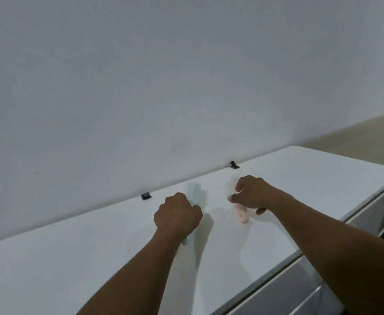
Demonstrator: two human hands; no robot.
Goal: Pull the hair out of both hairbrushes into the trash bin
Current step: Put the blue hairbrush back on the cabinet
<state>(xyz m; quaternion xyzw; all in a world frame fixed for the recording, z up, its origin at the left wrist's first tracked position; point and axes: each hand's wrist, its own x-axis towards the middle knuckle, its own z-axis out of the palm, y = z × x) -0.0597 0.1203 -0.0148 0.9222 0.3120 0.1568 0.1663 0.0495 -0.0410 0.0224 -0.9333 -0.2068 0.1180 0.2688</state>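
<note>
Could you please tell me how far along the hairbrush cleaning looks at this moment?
Nothing looks done yet. The left hand has closed on the blue hairbrush; the right hand hovers open above the pink hairbrush on the white table. Pulling hair from both remains, and no trash bin is in view.

Looked like a plain room in a home, though I couldn't say which room. Cues: bare white painted wall [163,76], white folding-type worktop [95,258] pushed against it with black clips [146,196] at the back edge, pale wood-look floor [368,135] at right, personal grooming brushes [34,192] lying out.
</note>
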